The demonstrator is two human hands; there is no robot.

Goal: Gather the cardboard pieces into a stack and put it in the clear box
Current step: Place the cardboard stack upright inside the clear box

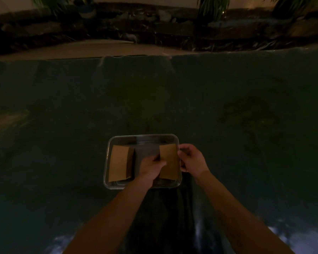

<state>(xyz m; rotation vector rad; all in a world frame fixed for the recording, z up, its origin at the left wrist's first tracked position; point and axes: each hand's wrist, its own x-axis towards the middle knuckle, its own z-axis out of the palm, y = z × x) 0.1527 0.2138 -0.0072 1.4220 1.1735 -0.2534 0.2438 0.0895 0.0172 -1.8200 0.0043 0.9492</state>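
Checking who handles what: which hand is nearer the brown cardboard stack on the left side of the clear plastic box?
Left. The left hand is inside the clear plastic box, just right of that brown cardboard stack; the right hand is at the box's right rim.

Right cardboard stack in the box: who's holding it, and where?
The left hand pinches the right cardboard stack at its left edge, inside the clear box. The right hand sits at its right edge; actual grip unclear.
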